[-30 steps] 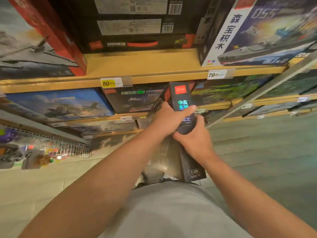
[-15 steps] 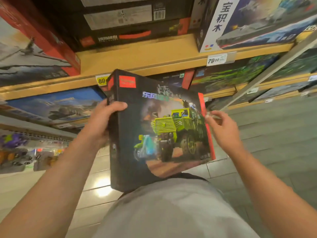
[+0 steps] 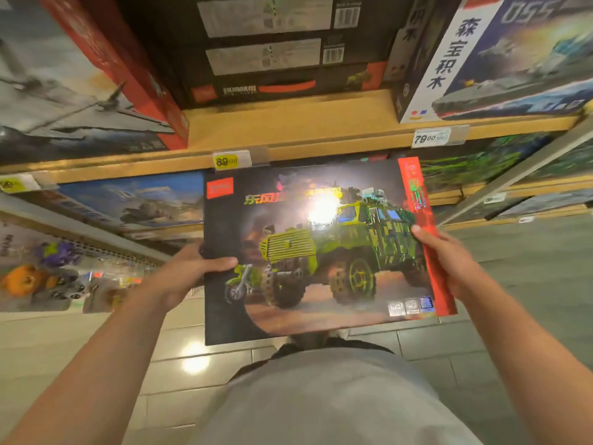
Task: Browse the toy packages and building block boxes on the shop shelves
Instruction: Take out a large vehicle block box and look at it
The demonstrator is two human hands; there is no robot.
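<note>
Wooden shelf (image 3: 288,123) carrying stacked boxes (image 3: 272,53), above a tiled floor (image 3: 481,342). Left hand (image 3: 186,274) and right hand (image 3: 449,264) each grip an edge of the truck box (image 3: 321,252).

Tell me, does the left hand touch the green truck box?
Touching. The head view shows the left hand gripping the green truck box at its left edge, thumb on its front.

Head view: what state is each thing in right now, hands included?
Truck box: off the shelf, front face up toward the camera.
Left hand: grips its left edge.
Right hand: grips its red right edge.
Warship box: standing on the upper shelf.
</note>
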